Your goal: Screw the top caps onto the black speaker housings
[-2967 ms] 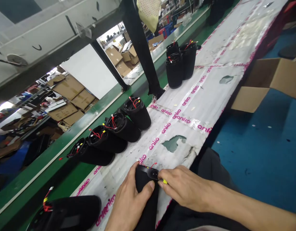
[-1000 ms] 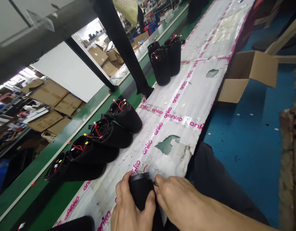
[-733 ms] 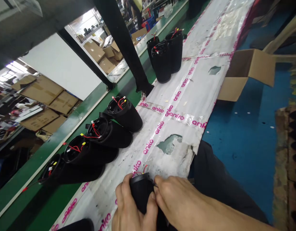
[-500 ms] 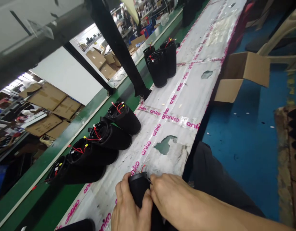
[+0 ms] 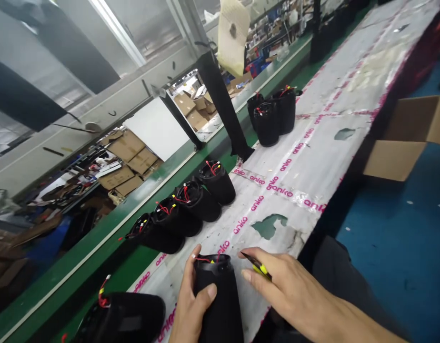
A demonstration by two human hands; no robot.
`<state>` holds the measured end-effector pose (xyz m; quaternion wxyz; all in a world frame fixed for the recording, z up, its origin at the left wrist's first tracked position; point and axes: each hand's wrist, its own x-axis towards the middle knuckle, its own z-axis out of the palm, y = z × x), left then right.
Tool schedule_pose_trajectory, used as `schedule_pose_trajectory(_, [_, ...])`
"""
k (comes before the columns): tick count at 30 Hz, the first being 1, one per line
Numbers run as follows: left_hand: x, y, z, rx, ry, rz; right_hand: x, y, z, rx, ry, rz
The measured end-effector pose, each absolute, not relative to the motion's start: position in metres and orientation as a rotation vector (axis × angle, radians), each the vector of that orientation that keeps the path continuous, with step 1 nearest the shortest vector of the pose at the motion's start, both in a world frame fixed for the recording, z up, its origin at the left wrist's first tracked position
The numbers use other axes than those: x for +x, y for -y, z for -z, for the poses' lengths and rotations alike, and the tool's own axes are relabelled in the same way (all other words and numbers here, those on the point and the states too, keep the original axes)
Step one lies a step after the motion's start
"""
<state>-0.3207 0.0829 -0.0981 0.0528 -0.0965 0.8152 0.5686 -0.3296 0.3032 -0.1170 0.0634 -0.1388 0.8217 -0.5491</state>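
Two hands work at the near edge of the long bench [image 5: 313,143], which is covered with white film and pink printed tape. Half a second ago the right hand [image 5: 287,290] pressed against the rim of the black cylinder housing [image 5: 216,300]; now it has come off to the right, fingers loosely apart, with a small black tool with yellow tip [image 5: 257,265] pinched between them. The left hand [image 5: 191,300] is still clamped around the housing, thumb on its front, and holds it upright at the bench edge. Red wires [image 5: 202,259] show at its open top, so the work at the rim seems paused or finished.

Around it: a row of four lying housings [image 5: 184,212] on the green belt [image 5: 98,247], three standing housings [image 5: 273,116] farther off, one more housing [image 5: 127,317] lying near the left. A cardboard box [image 5: 405,138] sits beside the bench. Nothing blocks the hands.
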Motion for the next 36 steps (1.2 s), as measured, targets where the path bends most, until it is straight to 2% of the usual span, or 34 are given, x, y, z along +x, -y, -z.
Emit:
schedule_pose_trajectory(4, [-0.316,-0.087,0.089,-0.168,-2.407,-1.841,-0.340,-0.299,0.104,-0.764,-2.523,1.692])
schedule_pose_trajectory(8, [-0.312,-0.090,0.080,-0.199,-2.351,-1.879,-0.335,-0.291,0.100,-0.742,-2.764,1.440])
schedule_pose_trajectory(16, [-0.310,-0.091,0.089,-0.401,-2.697,-1.336,-0.323,-0.278,0.101,-0.949,-2.796,0.704])
schedule_pose_trajectory(18, [-0.312,-0.094,0.092,-0.421,-2.751,-1.186,-0.320,-0.274,0.110,-0.875,-2.780,0.736])
schedule_pose_trajectory(22, [-0.318,-0.099,0.095,-0.404,-2.802,-0.960,-0.316,-0.268,0.129,-0.610,-2.656,1.004])
schedule_pose_trajectory(36, [-0.322,-0.109,0.097,-0.402,-2.817,-0.801,-0.315,-0.284,0.118,-0.556,-2.490,1.301])
